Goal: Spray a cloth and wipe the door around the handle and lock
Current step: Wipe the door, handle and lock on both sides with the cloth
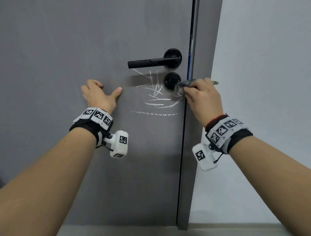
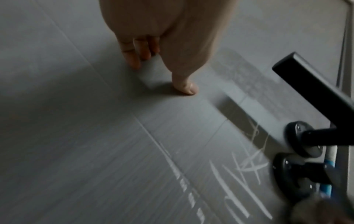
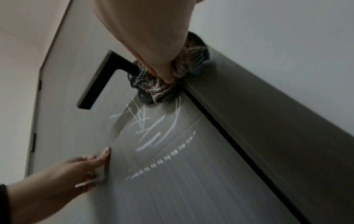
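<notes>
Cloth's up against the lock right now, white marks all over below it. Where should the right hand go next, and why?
Probably sweep the cloth down and leftward from the lock across the white marks. They lie unwiped just below the handle; the right hand already grips the cloth beside them, and the left hand rests on the door.

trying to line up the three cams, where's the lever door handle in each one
Head: the black lever handle sits upper centre, pointing left, above the lock knob.
Left wrist: lever handle at the right edge, running diagonally.
Right wrist: lever handle left of centre, beside the cloth.
Shared landmark: the white scribble marks just below the handle.
</notes>
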